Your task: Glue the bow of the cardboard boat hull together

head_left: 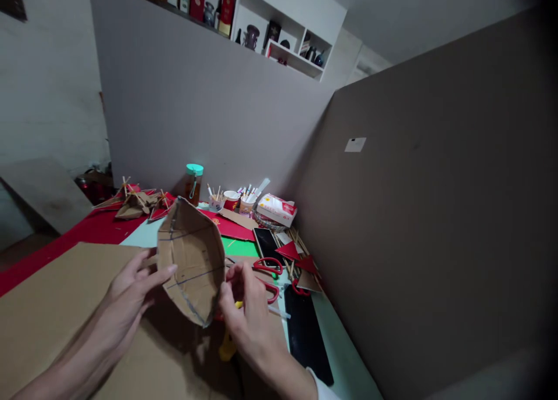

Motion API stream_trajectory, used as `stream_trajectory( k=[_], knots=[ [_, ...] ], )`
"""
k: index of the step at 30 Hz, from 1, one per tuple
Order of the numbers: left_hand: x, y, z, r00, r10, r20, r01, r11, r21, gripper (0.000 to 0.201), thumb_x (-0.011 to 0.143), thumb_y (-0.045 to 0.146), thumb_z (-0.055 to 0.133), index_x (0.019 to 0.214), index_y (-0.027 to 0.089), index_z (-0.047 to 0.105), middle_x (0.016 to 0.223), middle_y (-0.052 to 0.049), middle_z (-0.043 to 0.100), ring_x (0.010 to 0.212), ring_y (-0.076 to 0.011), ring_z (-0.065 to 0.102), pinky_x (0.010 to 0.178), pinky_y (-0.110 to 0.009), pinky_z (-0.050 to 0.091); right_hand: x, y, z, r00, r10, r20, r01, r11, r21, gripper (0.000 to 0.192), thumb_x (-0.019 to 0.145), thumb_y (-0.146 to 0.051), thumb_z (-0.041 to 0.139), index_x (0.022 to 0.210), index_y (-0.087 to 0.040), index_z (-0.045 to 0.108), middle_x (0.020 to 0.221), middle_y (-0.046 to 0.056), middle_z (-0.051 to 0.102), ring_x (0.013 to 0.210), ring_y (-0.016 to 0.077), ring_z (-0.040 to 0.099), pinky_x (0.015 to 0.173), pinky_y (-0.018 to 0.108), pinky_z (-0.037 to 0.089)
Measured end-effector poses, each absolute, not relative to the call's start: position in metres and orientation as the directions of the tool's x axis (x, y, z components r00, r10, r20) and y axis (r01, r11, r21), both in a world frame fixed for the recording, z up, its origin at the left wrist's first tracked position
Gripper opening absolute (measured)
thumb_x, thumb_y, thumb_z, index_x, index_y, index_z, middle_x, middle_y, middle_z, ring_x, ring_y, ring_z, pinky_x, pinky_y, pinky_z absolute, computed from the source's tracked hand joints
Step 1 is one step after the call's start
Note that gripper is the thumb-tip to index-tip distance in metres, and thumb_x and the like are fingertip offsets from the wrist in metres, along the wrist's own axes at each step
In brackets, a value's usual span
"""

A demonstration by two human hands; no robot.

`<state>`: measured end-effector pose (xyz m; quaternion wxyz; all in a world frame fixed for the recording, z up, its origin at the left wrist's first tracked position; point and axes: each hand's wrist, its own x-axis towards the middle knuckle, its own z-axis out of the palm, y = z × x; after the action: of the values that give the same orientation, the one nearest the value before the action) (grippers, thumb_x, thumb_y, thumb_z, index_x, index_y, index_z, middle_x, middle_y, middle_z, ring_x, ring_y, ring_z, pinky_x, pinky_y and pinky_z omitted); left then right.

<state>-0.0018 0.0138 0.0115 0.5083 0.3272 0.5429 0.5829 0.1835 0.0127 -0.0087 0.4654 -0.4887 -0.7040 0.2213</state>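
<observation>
A boat-shaped cardboard hull is held up over the table, its hollow side towards me. Dark lines cross its inside, and its ends are pointed. My left hand grips its left wall, thumb over the rim. At the right rim, the fingers of my right hand are pinched against the cardboard edge. Under the right hand lies a yellow tool, mostly hidden, perhaps a glue gun. Close by are red-handled scissors and a translucent stick.
A large cardboard sheet covers the near table. At the right lie a black slab, a phone and wooden sticks. Behind stand a bottle, cups of pens and small cardboard boats. Grey partitions enclose the table.
</observation>
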Motion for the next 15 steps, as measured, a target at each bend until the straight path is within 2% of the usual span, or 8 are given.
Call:
stream_trajectory(
  k=[3, 7, 10, 13, 15],
  knots=[
    [0.008, 0.018, 0.008, -0.296, 0.944, -0.146, -0.278, 0.061, 0.959, 0.066, 0.052, 0.018, 0.088, 0.113, 0.018, 0.062, 0.096, -0.003, 0.080, 0.091, -0.0276, 0.075, 0.069, -0.029, 0.058, 0.185, 0.016, -0.005, -0.090, 0.926, 0.367, 0.392, 0.372, -0.842, 0.012, 0.089, -0.031, 0.052, 0.093, -0.019, 0.056, 0.081, 0.001, 0.061, 0.069, 0.0160, 0.058, 0.064, 0.028, 0.047],
    [0.012, 0.020, -0.002, -0.290, 0.948, -0.129, -0.289, 0.042, 0.956, 0.058, 0.055, 0.018, 0.085, 0.109, 0.020, 0.063, 0.086, 0.001, 0.080, 0.094, -0.0305, 0.075, 0.071, -0.032, 0.061, 0.184, 0.024, -0.003, -0.128, 0.949, 0.289, 0.284, 0.314, -0.906, 0.030, 0.090, -0.035, 0.058, 0.114, -0.018, 0.059, 0.110, 0.009, 0.067, 0.099, 0.0219, 0.065, 0.081, 0.033, 0.053],
    [0.015, 0.019, -0.009, -0.294, 0.945, -0.146, -0.253, 0.070, 0.965, 0.055, 0.059, 0.023, 0.084, 0.110, 0.022, 0.062, 0.085, 0.002, 0.080, 0.089, -0.0319, 0.076, 0.069, -0.035, 0.061, 0.176, 0.027, -0.010, -0.213, 0.949, 0.231, 0.199, 0.274, -0.941, 0.033, 0.092, -0.030, 0.057, 0.124, -0.022, 0.060, 0.117, 0.008, 0.069, 0.108, 0.0230, 0.065, 0.092, 0.036, 0.052],
    [0.017, 0.018, -0.015, -0.280, 0.950, -0.138, -0.206, 0.081, 0.975, 0.051, 0.060, 0.031, 0.085, 0.105, 0.021, 0.063, 0.089, -0.002, 0.081, 0.093, -0.0325, 0.075, 0.074, -0.036, 0.061, 0.165, 0.028, -0.024, -0.178, 0.958, 0.226, 0.221, 0.262, -0.939, 0.032, 0.090, -0.019, 0.054, 0.121, -0.022, 0.062, 0.118, 0.007, 0.070, 0.112, 0.0241, 0.063, 0.098, 0.038, 0.050],
    [0.018, 0.018, -0.019, -0.274, 0.952, -0.137, -0.191, 0.085, 0.978, 0.052, 0.060, 0.034, 0.085, 0.106, 0.020, 0.063, 0.095, -0.004, 0.080, 0.098, -0.0326, 0.074, 0.078, -0.037, 0.060, 0.159, 0.029, -0.033, -0.133, 0.958, 0.255, 0.256, 0.281, -0.925, 0.034, 0.089, -0.015, 0.052, 0.121, -0.023, 0.062, 0.117, 0.007, 0.070, 0.111, 0.0240, 0.063, 0.096, 0.038, 0.051]
  ],
)
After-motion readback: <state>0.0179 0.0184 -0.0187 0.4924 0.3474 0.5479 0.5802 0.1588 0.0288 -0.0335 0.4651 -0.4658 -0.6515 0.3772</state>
